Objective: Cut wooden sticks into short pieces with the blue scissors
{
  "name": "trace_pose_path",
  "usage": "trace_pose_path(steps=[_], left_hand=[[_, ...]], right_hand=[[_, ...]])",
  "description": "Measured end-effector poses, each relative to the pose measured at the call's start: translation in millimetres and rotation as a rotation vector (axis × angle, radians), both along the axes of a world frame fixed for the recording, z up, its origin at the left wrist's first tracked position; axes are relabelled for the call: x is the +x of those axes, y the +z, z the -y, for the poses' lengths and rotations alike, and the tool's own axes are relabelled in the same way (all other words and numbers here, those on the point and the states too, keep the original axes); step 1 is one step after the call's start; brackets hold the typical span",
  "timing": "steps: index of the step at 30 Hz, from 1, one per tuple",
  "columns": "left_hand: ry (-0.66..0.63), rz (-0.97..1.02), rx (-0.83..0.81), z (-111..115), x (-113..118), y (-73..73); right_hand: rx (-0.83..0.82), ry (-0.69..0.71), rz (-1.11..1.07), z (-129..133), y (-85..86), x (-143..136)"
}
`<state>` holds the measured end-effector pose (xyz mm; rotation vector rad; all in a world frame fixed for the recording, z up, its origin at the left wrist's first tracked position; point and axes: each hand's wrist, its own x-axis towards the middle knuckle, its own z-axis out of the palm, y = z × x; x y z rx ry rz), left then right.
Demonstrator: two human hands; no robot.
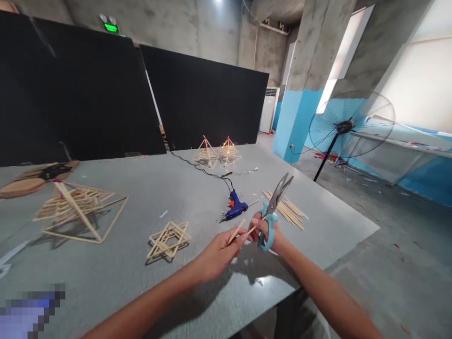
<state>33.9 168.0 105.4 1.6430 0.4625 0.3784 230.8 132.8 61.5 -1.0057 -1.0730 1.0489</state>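
My left hand (221,249) is closed, with a thin wooden stick (237,230) slanting up from its fingers. Close beside it, my right hand (263,230) has a pair of scissors (276,197) with light blue handles hooked over its fingers, blades apart and pointing up and away. A second stick piece (252,230) spans the fingertips of both hands. Beyond the hands lies a blue glue gun (236,207) with an orange trigger. Several loose sticks (291,214) are fanned out behind the scissors. Left of my left hand sits a star-shaped stick frame (169,241).
A large stick pyramid (83,212) stands on the grey table (134,188) at the left, near a round wooden board (26,186). Two smaller pyramids (205,153), one lit, stand at the back. The glue gun's black cord (197,167) runs backward. A floor fan (344,127) stands right.
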Motion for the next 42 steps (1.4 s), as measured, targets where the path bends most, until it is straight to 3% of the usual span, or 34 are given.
trace_pose_path(steps=[4,7,15,20,24,27,33,42], left_hand=[[0.033,0.022,0.011,2.4,1.3,-4.1],[0.004,0.023,0.009,6.8,-0.4,-5.2],[-0.046,0.037,-0.133,23.7,-3.1,3.7],[-0.015,0.041,-0.247,22.8,-0.9,-0.7],[-0.010,-0.001,-0.312,19.8,2.4,-12.6],[0.000,-0.030,-0.336,19.4,4.9,-19.2],[0.007,-0.067,-0.331,23.1,5.9,-18.5],[0.004,-0.079,-0.276,22.3,4.4,-14.6]], right_hand=[[-0.087,0.084,-0.046,4.2,-6.8,0.2],[-0.124,0.111,-0.080,6.8,-1.4,-1.7],[-0.125,-0.107,-0.025,7.3,25.6,7.7],[-0.301,-0.161,0.305,16.8,35.6,57.5],[-0.587,-0.198,0.708,16.4,59.9,127.4],[-0.788,-0.179,0.965,9.2,72.8,160.9],[-1.012,-0.010,1.237,-12.7,74.0,170.4],[-1.232,0.057,1.325,-29.8,91.4,202.5]])
